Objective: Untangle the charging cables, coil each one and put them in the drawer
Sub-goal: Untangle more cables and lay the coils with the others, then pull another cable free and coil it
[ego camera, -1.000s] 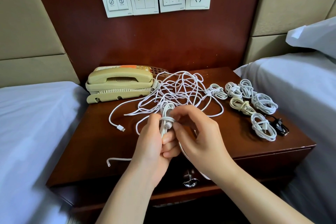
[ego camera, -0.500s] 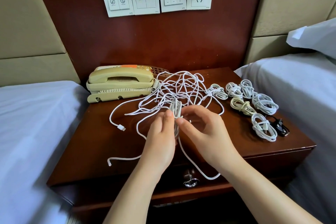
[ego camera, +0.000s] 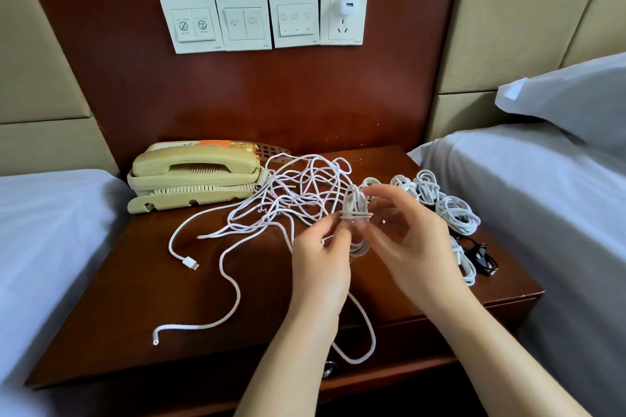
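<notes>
two hands work a half-wound cable above the middle of a bedside worktop, just in front of a tangle of white charging cables. the left hand pinches the bundle at its waist, where a few turns are cinched across it. the right hand is curled beside the top loops, too blurred to tell whether it grips a strand. the cable's free tail drops from the bundle and loops over the worktop's front edge, above the closed drawer. several coiled cables and a black cable lie along the right edge; a telephone sits at the back left, just beside the tangle. the cord looks light, soft and limp, likely to spring loose if the waist is let go, so the pinch belongs there while the tail is fed round. plugs are the stiff parts, the likeliest to snag. in the tangle, a free end such as the plug lying left of the hands seems the best place to take hold.
</notes>
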Available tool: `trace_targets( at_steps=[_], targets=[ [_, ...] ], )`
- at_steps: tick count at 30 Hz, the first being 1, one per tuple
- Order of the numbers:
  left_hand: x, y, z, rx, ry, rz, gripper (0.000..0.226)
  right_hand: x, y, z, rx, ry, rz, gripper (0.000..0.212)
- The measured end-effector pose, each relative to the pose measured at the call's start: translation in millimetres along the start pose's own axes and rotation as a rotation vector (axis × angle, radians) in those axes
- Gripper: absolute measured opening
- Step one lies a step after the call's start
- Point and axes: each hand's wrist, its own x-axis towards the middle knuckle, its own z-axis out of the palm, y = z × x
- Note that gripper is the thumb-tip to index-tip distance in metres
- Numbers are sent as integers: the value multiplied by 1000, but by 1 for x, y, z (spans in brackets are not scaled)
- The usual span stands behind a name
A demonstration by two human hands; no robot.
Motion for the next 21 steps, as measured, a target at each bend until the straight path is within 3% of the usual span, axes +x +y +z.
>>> trace_targets(
  at_steps=[5, 8, 11, 16, 21],
  targets=[
    [-1, 3, 21, -71, -149, 1, 42, 12, 21, -20, -181, 41, -25, 38],
    [3, 1, 29, -16, -160, 32, 40, 17, 26, -30, -265, 32, -85, 33],
    [9, -7, 32, 337, -191, 144, 27, 22, 30, -32, -299, 28, -9, 30],
    [12, -23, 29, 1114, -309, 264, 47, 32, 48, -34, -515, 30, 69, 21],
    [16, -30, 20, 1298, -314, 283, 51, 34, 53, -23, -745, 19, -47, 13]
  ],
)
